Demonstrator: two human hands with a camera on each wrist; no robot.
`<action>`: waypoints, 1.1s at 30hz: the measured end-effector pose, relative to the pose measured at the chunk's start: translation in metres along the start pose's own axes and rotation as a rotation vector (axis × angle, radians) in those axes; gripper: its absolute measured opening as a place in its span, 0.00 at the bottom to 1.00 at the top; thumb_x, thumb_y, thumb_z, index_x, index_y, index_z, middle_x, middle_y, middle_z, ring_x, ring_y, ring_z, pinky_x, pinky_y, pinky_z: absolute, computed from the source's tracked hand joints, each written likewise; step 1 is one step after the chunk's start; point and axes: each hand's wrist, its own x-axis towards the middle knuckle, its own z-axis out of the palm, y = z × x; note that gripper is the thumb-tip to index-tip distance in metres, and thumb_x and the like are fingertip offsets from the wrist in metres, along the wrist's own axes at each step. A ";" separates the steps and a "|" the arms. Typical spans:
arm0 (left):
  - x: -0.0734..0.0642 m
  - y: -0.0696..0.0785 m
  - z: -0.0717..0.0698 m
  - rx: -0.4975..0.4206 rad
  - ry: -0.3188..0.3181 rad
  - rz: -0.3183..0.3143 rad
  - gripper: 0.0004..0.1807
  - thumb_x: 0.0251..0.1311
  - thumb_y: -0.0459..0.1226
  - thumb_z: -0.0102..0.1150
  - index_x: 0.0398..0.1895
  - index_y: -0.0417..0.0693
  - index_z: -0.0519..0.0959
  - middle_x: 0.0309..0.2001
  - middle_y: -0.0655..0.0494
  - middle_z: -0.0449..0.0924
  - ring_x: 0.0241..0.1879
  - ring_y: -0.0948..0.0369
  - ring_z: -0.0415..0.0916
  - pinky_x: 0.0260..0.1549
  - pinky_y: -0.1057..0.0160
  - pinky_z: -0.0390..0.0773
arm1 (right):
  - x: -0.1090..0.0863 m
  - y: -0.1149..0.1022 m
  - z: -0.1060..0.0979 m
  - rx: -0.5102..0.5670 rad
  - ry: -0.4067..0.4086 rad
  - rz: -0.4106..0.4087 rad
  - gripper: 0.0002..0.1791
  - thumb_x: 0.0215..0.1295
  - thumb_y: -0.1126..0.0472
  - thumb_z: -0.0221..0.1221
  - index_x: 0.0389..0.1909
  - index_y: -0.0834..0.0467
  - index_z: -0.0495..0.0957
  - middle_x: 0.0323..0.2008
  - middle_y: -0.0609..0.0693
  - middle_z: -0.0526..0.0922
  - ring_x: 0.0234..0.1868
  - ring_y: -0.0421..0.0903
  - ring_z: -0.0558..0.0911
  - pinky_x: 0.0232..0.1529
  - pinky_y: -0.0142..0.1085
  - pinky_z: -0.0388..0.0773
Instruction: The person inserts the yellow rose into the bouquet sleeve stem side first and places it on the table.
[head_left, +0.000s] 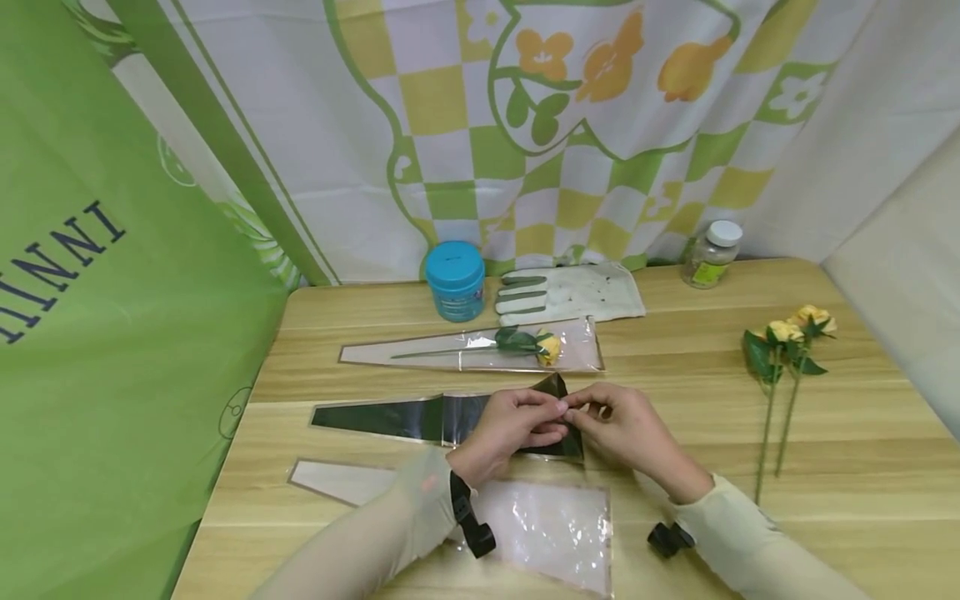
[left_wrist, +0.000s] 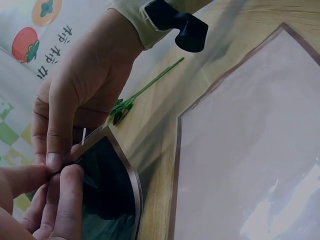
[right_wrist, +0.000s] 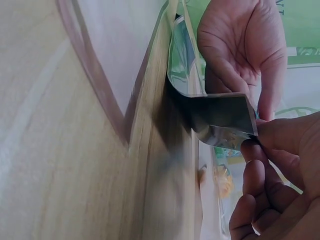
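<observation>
A black flower sleeve [head_left: 397, 418] with a thin brownish border lies across the table, its wide right end lifted and bent upward. My left hand [head_left: 506, 429] pinches the raised edge between thumb and fingers. Right against those fingertips, my right hand [head_left: 626, 425] pinches the same edge, as the left wrist view also shows. In the right wrist view the lifted edge of the sleeve [right_wrist: 225, 115] curls up off the table. A pale sleeve [head_left: 543, 525] lies nearer me, partly under my left forearm. Behind the black one, another pale sleeve [head_left: 581, 340] contains a yellow rose [head_left: 549, 348].
Two yellow artificial roses [head_left: 783, 333] with green stems lie at the right. Along the back stand a blue lidded tub [head_left: 456, 279] and a clear jar [head_left: 711, 258] with a white cap, with a white work glove [head_left: 581, 292] between them. A patterned curtain [head_left: 442, 100] hangs behind.
</observation>
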 end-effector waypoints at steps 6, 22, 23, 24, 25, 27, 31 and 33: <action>0.004 -0.004 0.002 0.003 0.015 0.003 0.05 0.64 0.26 0.64 0.40 0.30 0.84 0.36 0.40 0.86 0.30 0.57 0.86 0.39 0.60 0.88 | -0.003 0.003 -0.004 0.004 -0.002 0.046 0.07 0.63 0.64 0.71 0.41 0.52 0.89 0.34 0.40 0.86 0.30 0.40 0.79 0.30 0.33 0.80; 0.006 -0.008 -0.007 0.004 0.027 -0.008 0.05 0.65 0.28 0.64 0.41 0.32 0.83 0.34 0.41 0.85 0.31 0.56 0.85 0.39 0.58 0.89 | -0.025 0.019 -0.042 0.142 -0.050 0.186 0.15 0.72 0.54 0.63 0.52 0.58 0.85 0.43 0.48 0.87 0.37 0.47 0.82 0.36 0.35 0.84; 0.006 -0.007 -0.007 0.002 0.023 -0.005 0.06 0.65 0.28 0.64 0.41 0.32 0.83 0.34 0.41 0.85 0.31 0.56 0.85 0.39 0.58 0.89 | -0.028 0.023 -0.054 0.167 -0.044 0.238 0.17 0.73 0.52 0.62 0.54 0.60 0.84 0.44 0.49 0.87 0.38 0.48 0.82 0.36 0.35 0.84; 0.007 -0.007 -0.006 0.000 0.019 -0.001 0.06 0.65 0.28 0.64 0.41 0.32 0.83 0.35 0.40 0.85 0.31 0.56 0.86 0.39 0.58 0.88 | -0.030 0.029 -0.066 0.203 -0.031 0.297 0.20 0.74 0.51 0.61 0.55 0.61 0.83 0.44 0.50 0.87 0.38 0.48 0.82 0.36 0.35 0.84; 0.007 -0.007 -0.006 0.002 0.014 -0.001 0.06 0.65 0.28 0.64 0.42 0.32 0.83 0.35 0.40 0.85 0.32 0.56 0.86 0.40 0.58 0.88 | -0.033 0.036 -0.080 0.247 -0.019 0.365 0.22 0.74 0.49 0.61 0.56 0.61 0.82 0.44 0.49 0.87 0.38 0.47 0.82 0.36 0.35 0.84; 0.007 -0.006 -0.006 0.001 0.013 -0.005 0.06 0.65 0.28 0.65 0.42 0.32 0.83 0.36 0.40 0.85 0.32 0.55 0.86 0.40 0.58 0.88 | -0.039 0.054 -0.111 0.356 0.005 0.480 0.22 0.75 0.47 0.59 0.57 0.59 0.81 0.44 0.47 0.87 0.38 0.44 0.81 0.35 0.33 0.84; 0.006 -0.004 -0.005 0.009 0.009 -0.017 0.06 0.65 0.28 0.65 0.42 0.32 0.83 0.36 0.40 0.85 0.33 0.55 0.86 0.40 0.58 0.88 | -0.056 0.095 -0.165 0.594 0.066 0.651 0.14 0.73 0.48 0.61 0.51 0.51 0.85 0.43 0.42 0.87 0.34 0.38 0.78 0.27 0.31 0.79; 0.005 -0.003 -0.004 0.013 0.006 -0.014 0.06 0.65 0.28 0.65 0.42 0.32 0.84 0.37 0.40 0.85 0.33 0.55 0.86 0.40 0.58 0.88 | -0.063 0.114 -0.185 0.644 0.082 0.688 0.10 0.73 0.50 0.62 0.47 0.49 0.87 0.41 0.42 0.87 0.31 0.38 0.76 0.24 0.32 0.75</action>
